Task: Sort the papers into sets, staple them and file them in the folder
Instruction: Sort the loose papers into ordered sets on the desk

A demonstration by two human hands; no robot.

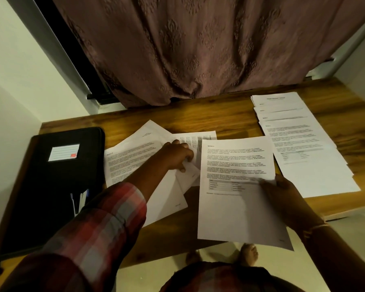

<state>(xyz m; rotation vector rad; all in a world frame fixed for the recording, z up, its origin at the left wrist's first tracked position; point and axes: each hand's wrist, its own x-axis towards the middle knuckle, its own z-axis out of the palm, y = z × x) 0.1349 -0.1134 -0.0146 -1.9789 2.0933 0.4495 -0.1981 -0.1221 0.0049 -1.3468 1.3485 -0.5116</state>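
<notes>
A printed sheet headed "Section 3" [236,186] is held above the table's front edge; my right hand [282,197] pinches its right edge. My left hand [177,154] reaches into a loose pile of printed papers [135,161] in the middle of the wooden table [198,119] and grips the corner of one sheet there. At the right, several sheets [299,140] lie fanned out in an overlapping row. A black folder [51,190] with a white label lies closed at the left. No stapler is in view.
A brown curtain [188,49] hangs behind the table. White walls close in on the left and right. Pens or papers stick out of a pocket on the folder's cover [79,201]. My bare feet [249,253] show on the floor below the table's front edge.
</notes>
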